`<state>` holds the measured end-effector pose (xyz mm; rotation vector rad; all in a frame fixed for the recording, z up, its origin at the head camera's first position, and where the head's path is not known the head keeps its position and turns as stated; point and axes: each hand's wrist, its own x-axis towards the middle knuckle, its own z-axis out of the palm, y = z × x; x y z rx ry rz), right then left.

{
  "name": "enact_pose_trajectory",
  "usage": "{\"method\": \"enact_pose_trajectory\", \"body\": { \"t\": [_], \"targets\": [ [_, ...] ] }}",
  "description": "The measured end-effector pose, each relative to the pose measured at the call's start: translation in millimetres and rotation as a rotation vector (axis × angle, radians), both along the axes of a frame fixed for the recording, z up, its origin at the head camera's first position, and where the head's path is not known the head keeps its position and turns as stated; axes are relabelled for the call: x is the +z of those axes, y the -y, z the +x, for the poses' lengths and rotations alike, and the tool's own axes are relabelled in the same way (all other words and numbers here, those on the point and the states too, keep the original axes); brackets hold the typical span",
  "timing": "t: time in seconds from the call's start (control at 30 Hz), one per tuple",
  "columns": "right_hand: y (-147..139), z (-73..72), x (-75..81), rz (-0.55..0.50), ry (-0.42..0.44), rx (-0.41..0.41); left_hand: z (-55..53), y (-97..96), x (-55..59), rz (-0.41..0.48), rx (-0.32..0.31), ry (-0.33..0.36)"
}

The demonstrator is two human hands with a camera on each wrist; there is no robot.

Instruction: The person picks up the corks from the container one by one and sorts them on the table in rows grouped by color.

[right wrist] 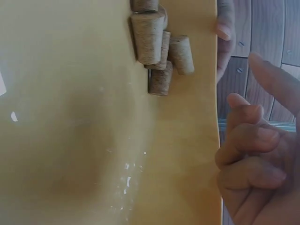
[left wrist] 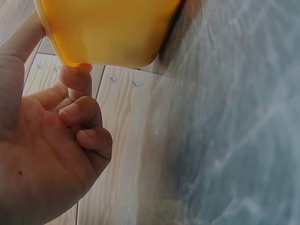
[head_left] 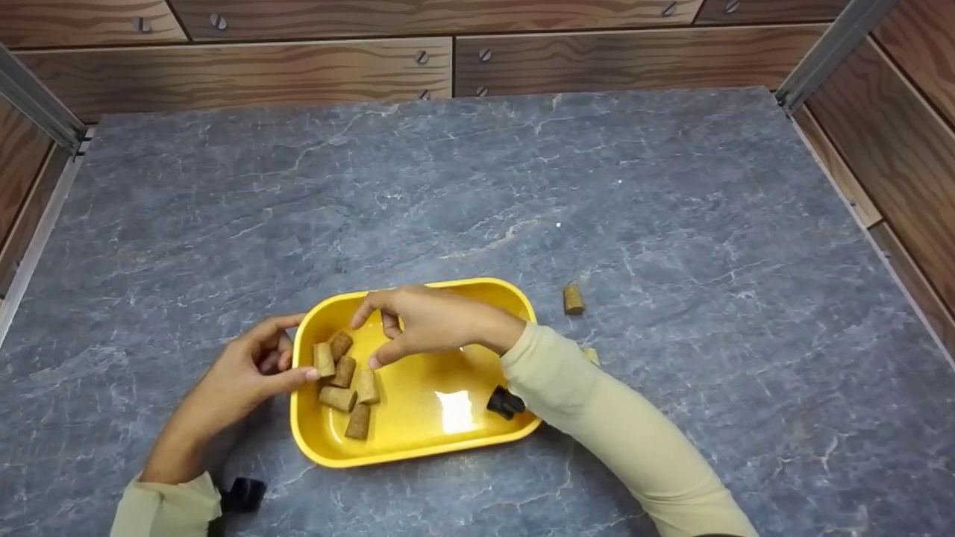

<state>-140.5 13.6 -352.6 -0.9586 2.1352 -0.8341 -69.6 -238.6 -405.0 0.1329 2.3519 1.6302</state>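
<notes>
Yellow plastic tray (head_left: 418,440), one in number: a shallow rectangular dish with rounded corners and a glossy floor that mirrors a bright patch of light. It lies flat on the tabletop, near its front edge and slightly left of centre.

Six corks (head_left: 345,373) lie in the left half of the tray, clustered and partly touching; each is a short, tan, matt cylinder with a rough grain, most on their sides at differing angles. A seventh cork, the lone cork (head_left: 573,299), sits on the tabletop just beyond the tray's right far corner, apart from it.

The left hand (head_left: 250,373) meets the tray's left wall: the thumb lies over the rim, its tip beside the nearest cork, and the curled fingers press the outer wall, as the left wrist view confirms. The right hand (head_left: 425,322) hangs above the middle of the tray, palm down, fingers loosely bent and spread, empty; the thumb points towards the corks without touching them.

Both forearms wear pale cream sleeves, each with a small black device at the wrist.

The tabletop (head_left: 671,224) is a grey slab with pale marble-like veins. Wood-grain panels (head_left: 298,67) studded with screws wall it on three sides, with metal rails in the far corners.
</notes>
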Motion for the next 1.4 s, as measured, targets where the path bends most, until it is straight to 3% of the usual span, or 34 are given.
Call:
{"method": "enact_pose_trajectory", "body": {
  "t": [0.37, 0.63, 0.87, 1.13, 1.4],
  "targets": [
    [10, 2.7, -10.7, 0.257, -0.091, 0.062, -1.1, 0.2, -2.0, -0.022, -0.004, -0.027],
    [16, 8.3, -17.5, 0.377, -0.133, 0.128, 0.3, 0.1, 0.0, -0.013, 0.006, -0.017],
    [21, 13.8, -25.4, 0.399, -0.191, 0.201, 1.1, 0.0, 0.2, -0.013, 0.011, -0.009],
    [23, 16.1, -28.8, 0.378, -0.218, 0.195, 0.9, 0.1, -0.1, -0.006, 0.009, -0.012],
    [19, 15.9, -21.3, 0.373, -0.204, 0.193, 0.2, 0.5, 0.7, -0.034, -0.008, -0.049]
  ]
}}
